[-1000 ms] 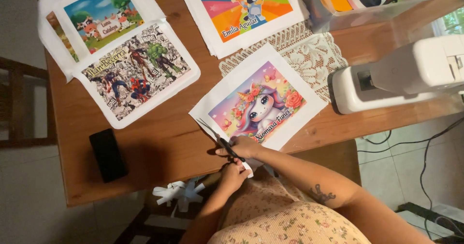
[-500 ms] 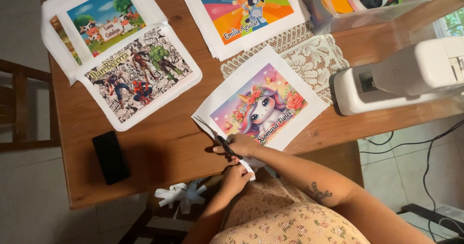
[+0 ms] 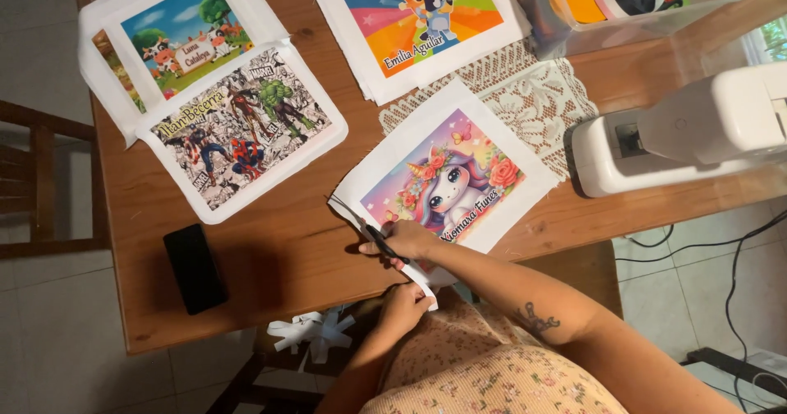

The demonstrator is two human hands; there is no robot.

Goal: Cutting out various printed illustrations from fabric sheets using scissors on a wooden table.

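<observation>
A unicorn print (image 3: 459, 180) with a white border lies on the wooden table (image 3: 270, 266) near its front edge. My right hand (image 3: 406, 240) grips black-handled scissors (image 3: 361, 224). Their blades point along the print's left border. Just below, my left hand (image 3: 403, 306) pinches a narrow white strip (image 3: 422, 283) that hangs off the print's near corner.
A superhero print (image 3: 242, 127), a farm print (image 3: 184, 33) and a cartoon dog print (image 3: 418, 12) lie further back. A black phone (image 3: 194, 268) is at the left front. A white sewing machine (image 3: 689, 131), a lace doily (image 3: 537, 94) and a clear box (image 3: 639, 4) are on the right. White scraps (image 3: 310, 332) sit below the edge.
My hands stay at the print's near-left edge and the scissors have barely shifted along the border. The view has drifted slightly.
</observation>
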